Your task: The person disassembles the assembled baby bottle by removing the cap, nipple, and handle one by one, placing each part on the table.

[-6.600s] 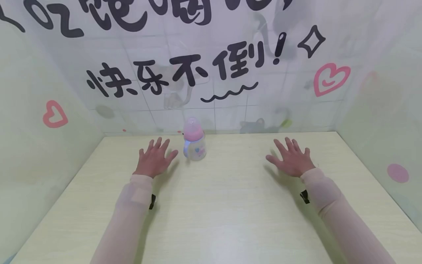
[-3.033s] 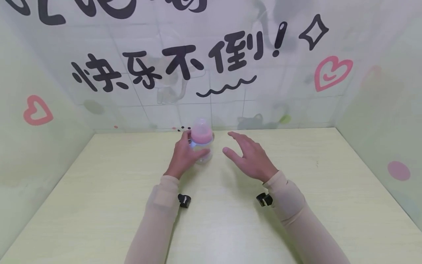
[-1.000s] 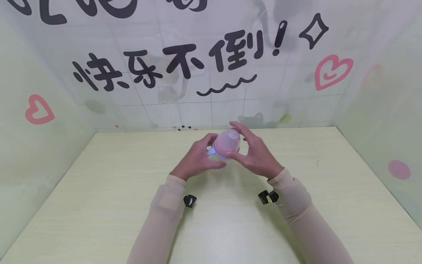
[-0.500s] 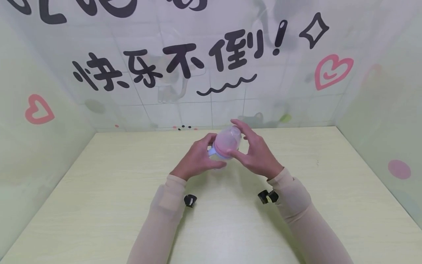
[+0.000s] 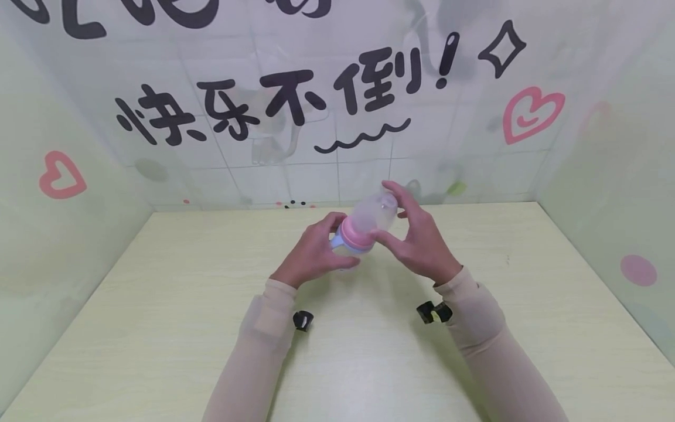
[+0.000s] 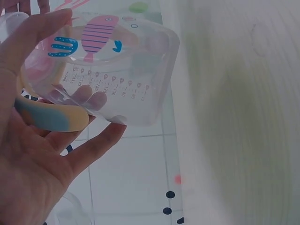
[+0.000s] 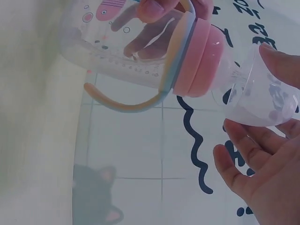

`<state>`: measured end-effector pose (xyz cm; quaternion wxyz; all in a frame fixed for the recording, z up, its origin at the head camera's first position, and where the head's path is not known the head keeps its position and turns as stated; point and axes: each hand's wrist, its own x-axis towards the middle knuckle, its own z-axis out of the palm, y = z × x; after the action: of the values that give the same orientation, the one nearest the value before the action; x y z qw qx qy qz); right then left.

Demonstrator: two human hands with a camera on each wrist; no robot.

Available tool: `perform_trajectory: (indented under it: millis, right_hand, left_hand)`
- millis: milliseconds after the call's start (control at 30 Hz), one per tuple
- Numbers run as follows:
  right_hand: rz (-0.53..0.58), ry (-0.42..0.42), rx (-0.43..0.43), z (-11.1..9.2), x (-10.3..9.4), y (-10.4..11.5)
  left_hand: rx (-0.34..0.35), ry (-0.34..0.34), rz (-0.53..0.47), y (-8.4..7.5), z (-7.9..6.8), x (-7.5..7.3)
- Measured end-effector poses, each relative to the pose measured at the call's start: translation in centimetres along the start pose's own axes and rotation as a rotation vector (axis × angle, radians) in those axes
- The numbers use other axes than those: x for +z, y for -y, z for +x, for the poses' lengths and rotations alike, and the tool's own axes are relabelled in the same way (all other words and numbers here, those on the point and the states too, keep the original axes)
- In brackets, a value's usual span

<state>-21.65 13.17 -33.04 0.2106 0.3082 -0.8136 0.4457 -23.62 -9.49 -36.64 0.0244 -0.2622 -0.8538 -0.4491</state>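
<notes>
Plainly, the left hand (image 5: 312, 249) grips a bottle (image 6: 112, 70) tilted toward one o'clock; the right hand (image 5: 420, 240) pinches its cap (image 7: 266, 101), apart from the pink collar (image 7: 200, 58).

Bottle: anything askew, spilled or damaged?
Nothing odd; no spill or damage visible. The bottle is tilted and its cap off the collar, but the left hand holds one, the right hand the other.

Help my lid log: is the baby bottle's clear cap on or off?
Off the pink collar: the right wrist view shows a gap between it and the clear cap, nipple base exposed.
</notes>
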Motion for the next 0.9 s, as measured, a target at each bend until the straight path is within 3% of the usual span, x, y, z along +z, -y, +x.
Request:
perform_trajectory:
  millis: [233,367,500,633,900]
  right_hand:
    - [-0.003,-0.129,0.069,-0.1,-1.2,0.0]
    - [-0.027,-0.146,0.136,-0.1,-1.5,-0.6]
    - [-0.061,-0.086,0.227,-0.2,-1.5,-1.4]
    - [-0.114,0.039,0.314,-0.4,-1.2,-2.2]
    - [-0.172,0.192,0.36,-0.8,-0.2,-3.0]
  left_hand:
    - [-0.005,-0.018,0.014,0.0,-0.1,-0.2]
    - [-0.009,-0.022,0.025,-0.1,-0.1,-0.3]
    - [-0.003,-0.037,0.042,0.0,-0.2,-0.5]
    - [0.0,-0.048,0.046,0.1,-0.2,-0.6]
    - [0.0,-0.061,0.039,0.0,-0.2,-0.9]
